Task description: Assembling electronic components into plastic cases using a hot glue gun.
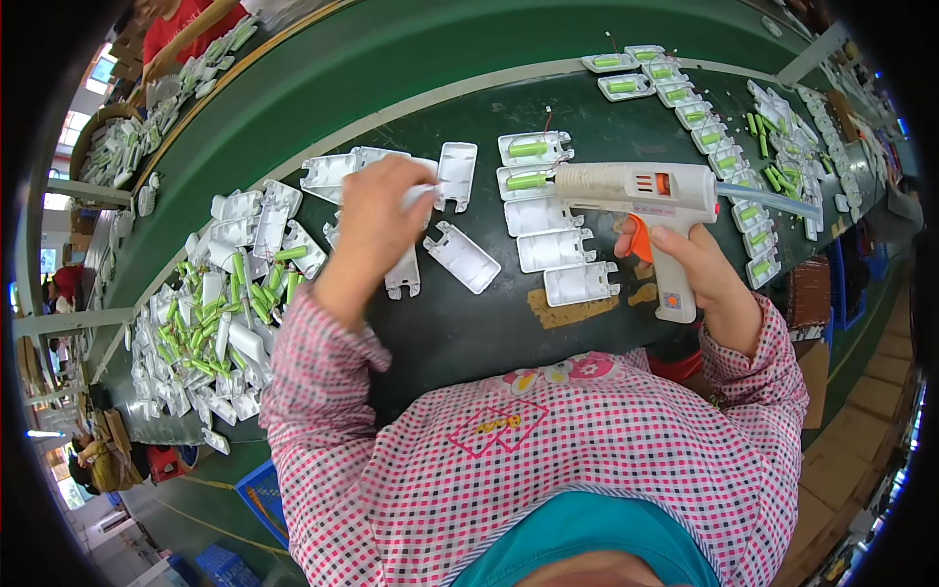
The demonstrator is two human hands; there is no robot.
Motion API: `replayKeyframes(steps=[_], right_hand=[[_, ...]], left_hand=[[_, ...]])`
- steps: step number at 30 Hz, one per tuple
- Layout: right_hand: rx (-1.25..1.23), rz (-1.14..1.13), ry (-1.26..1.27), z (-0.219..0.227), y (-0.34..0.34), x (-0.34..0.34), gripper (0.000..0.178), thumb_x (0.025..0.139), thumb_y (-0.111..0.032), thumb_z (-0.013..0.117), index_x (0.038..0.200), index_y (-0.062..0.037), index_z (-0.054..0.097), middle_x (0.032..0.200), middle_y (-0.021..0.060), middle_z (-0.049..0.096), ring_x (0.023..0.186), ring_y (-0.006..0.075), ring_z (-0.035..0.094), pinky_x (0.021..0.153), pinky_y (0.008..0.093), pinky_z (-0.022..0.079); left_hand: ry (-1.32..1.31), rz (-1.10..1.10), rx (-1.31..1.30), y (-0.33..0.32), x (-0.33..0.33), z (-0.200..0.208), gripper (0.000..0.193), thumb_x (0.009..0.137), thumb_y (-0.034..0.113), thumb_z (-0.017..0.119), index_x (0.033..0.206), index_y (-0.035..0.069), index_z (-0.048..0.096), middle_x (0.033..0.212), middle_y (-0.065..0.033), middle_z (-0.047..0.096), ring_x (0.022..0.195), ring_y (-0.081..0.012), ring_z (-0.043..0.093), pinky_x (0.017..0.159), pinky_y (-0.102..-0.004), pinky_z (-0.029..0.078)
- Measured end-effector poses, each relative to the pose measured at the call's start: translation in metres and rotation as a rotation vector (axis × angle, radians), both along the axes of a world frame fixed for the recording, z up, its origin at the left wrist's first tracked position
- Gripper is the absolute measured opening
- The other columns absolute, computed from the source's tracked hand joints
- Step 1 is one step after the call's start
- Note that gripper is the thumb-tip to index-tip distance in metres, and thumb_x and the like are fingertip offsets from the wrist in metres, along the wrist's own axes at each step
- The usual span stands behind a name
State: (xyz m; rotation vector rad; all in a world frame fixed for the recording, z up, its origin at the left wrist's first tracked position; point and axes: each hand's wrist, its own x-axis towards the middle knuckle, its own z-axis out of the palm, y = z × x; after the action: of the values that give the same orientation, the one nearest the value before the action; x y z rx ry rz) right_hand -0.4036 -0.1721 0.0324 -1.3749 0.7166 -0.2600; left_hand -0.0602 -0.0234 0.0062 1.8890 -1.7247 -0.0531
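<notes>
My right hand (711, 272) grips a white hot glue gun (641, 186) by its handle, with fingers at the orange trigger; a clear glue stick (768, 199) runs out of its back. The gun's nozzle is over the end of a white plastic shell holding a green battery cell (526, 182). My left hand (380, 210) is closed on a white plastic shell (421, 194), mostly hidden by the fingers. Another white shell (463, 256) lies beside that hand. Below the nozzle, several shells without cells (550, 250) lie in a column.
A heap of shells and green cells (210, 333) covers the table's left end. Rows of shells with cells (719, 147) and loose green cells (773, 178) lie at the right. Brown patches (572, 309) mark the dark tabletop (430, 342). Another person (181, 34) is at the far left.
</notes>
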Motion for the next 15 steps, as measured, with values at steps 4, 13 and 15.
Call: replayKeyframes(steps=[4, 13, 15], right_hand=[[0.052, -0.025, -0.009, -0.004, -0.001, -0.002, 0.045, 0.091, -0.036, 0.06, 0.122, -0.0031, 0.057, 0.105, 0.0108, 0.068, 0.095, 0.0178, 0.065, 0.073, 0.0287, 0.05], [0.104, -0.105, -0.116, -0.002, 0.005, -0.007, 0.052, 0.088, -0.036, 0.063, 0.123, 0.0025, 0.054, 0.104, 0.0153, 0.067, 0.1, 0.026, 0.065, 0.07, 0.0282, 0.051], [0.081, -0.112, -0.115, 0.001, 0.008, -0.008, 0.053, 0.088, -0.037, 0.063, 0.123, 0.0025, 0.054, 0.104, 0.0157, 0.067, 0.1, 0.0263, 0.065, 0.07, 0.0283, 0.051]], left_hand=[[-0.158, 0.199, 0.252, 0.069, 0.046, 0.014, 0.012, 0.078, 0.015, 0.071, 0.089, 0.013, 0.068, 0.095, -0.0048, 0.067, 0.094, -0.0273, 0.063, 0.081, -0.0463, 0.043], [-0.555, 0.456, 0.363, 0.125, 0.1, -0.038, 0.021, 0.076, 0.009, 0.065, 0.096, 0.015, 0.068, 0.103, -0.0044, 0.067, 0.1, -0.0276, 0.06, 0.083, -0.0463, 0.043], [-0.55, 0.414, 0.375, 0.118, 0.099, -0.035, 0.023, 0.075, 0.008, 0.064, 0.097, 0.014, 0.067, 0.1, -0.0048, 0.067, 0.099, -0.0278, 0.06, 0.082, -0.0464, 0.043]])
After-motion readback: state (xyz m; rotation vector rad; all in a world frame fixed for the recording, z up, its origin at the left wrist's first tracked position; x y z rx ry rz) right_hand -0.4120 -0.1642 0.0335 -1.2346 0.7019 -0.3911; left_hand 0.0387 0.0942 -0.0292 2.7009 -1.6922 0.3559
